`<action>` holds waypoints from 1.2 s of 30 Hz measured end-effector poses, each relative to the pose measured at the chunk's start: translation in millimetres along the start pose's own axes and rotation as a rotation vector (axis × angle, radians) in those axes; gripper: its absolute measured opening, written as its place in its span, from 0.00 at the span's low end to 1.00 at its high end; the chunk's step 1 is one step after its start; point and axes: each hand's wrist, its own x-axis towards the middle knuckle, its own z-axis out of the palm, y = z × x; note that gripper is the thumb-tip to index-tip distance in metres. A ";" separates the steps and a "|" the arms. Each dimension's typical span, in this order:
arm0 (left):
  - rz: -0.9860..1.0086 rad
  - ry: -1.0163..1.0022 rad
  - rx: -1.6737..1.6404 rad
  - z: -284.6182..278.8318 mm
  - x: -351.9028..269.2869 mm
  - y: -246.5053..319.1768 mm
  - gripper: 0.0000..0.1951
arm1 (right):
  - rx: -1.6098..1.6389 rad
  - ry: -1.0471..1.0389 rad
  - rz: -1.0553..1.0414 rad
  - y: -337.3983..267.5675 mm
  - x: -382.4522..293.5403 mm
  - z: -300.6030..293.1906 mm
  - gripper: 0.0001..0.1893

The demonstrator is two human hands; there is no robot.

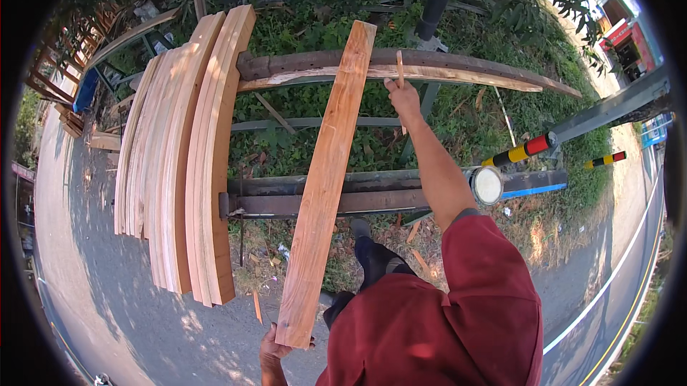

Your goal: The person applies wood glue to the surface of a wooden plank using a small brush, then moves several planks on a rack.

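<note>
A long reddish-brown wooden plank (327, 187) slants across two rails, its far end on the back rail (311, 64) and its near end jutting toward me. My left hand (275, 344) grips that near end at the lower edge of the view, fingers partly hidden beneath. To the right of the plank, my right hand (403, 99) holds a thin wooden strip (400, 64) upright in its fist, over a pale timber batten (456, 73) along the back rail. A metal front rail (375, 202) passes under the plank's middle.
Several sawn planks (177, 160) lie stacked across the rails on the left. A round pale-topped can (487, 185) stands on the front rail at right. Behind it are a striped post (520, 150) and a dark pole (435, 7). Wood offcuts (421, 262) litter the ground.
</note>
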 end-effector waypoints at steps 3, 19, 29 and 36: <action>0.112 0.202 0.082 4.4 -20.8 -8.7 0.48 | 0.094 -0.118 0.178 -34.2 1.8 18.3 0.24; 0.406 0.518 0.314 121.9 -86.2 11.2 0.37 | 0.894 -0.729 0.363 -32.2 -26.0 62.4 0.55; 0.759 0.600 0.487 144.7 -188.2 -18.0 0.38 | 0.925 -0.992 0.269 -187.4 -128.8 235.4 0.48; 0.876 0.805 0.487 133.9 -232.8 52.5 0.41 | 0.899 -1.071 0.493 -235.1 -139.9 363.8 0.50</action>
